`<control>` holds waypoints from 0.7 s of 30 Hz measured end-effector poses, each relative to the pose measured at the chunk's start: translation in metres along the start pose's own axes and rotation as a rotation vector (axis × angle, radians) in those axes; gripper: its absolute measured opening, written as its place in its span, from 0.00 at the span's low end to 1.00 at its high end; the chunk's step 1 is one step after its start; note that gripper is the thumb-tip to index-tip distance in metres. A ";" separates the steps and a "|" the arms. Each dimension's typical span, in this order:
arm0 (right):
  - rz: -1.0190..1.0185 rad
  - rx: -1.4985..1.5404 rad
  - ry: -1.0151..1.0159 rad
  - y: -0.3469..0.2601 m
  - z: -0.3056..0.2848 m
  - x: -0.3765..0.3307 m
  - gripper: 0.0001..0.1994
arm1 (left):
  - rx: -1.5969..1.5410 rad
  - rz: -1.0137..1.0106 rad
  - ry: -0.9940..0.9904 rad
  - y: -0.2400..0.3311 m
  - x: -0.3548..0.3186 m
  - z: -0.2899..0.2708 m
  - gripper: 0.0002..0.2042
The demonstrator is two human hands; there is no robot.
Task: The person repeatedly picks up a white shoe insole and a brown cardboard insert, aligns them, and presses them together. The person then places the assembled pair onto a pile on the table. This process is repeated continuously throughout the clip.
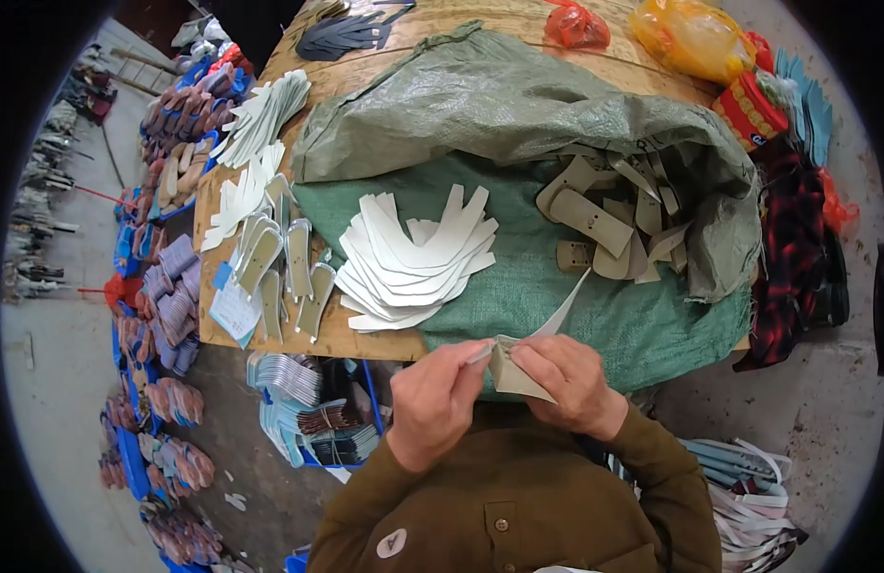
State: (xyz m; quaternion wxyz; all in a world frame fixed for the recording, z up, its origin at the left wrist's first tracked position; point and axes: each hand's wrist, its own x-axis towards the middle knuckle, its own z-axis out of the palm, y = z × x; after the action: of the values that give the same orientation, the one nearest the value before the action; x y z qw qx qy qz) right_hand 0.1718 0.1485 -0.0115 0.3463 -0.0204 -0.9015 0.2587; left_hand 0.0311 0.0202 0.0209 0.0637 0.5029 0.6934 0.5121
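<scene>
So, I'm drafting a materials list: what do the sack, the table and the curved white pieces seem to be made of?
Sack: probably woven plastic, slight sheen, judging by its visible weave and stiff creases. Table: wood, perhaps varnished, given the grain and soft gloss. Curved white pieces: smooth, matt, thin and clean-cut, so maybe synthetic sheet or coated fabric; the look leaves it open.

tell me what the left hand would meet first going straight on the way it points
Most likely the beige insole board gripped by the right hand, just beyond the left hand; the exact depth is hard to judge.
</scene>
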 end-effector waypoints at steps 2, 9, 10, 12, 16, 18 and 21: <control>0.004 -0.010 0.016 -0.002 0.002 0.000 0.19 | -0.009 0.015 -0.014 0.005 -0.003 -0.001 0.06; 0.050 -0.035 -0.011 0.002 0.009 -0.008 0.25 | -0.035 -0.026 -0.074 0.010 -0.004 -0.003 0.09; 0.061 -0.032 -0.015 0.001 0.009 -0.008 0.25 | -0.027 -0.031 -0.079 0.011 -0.005 -0.003 0.09; 0.082 -0.026 -0.024 -0.001 0.009 -0.008 0.25 | -0.009 -0.043 -0.089 0.011 -0.006 -0.003 0.09; 0.121 -0.029 -0.038 -0.003 0.009 -0.004 0.24 | 0.022 -0.005 -0.054 0.008 -0.008 0.002 0.09; 0.127 -0.053 -0.053 -0.002 0.010 -0.005 0.24 | 0.049 0.037 -0.049 0.005 -0.008 0.005 0.09; 0.158 -0.067 -0.072 0.000 0.011 -0.007 0.23 | 0.088 0.067 -0.072 -0.001 -0.011 0.008 0.09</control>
State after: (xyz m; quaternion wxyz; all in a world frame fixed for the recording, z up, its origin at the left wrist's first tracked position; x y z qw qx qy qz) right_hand 0.1705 0.1420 -0.0226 0.2912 -0.0937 -0.9172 0.2553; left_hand 0.0402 0.0169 0.0119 0.0494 0.5463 0.6954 0.4643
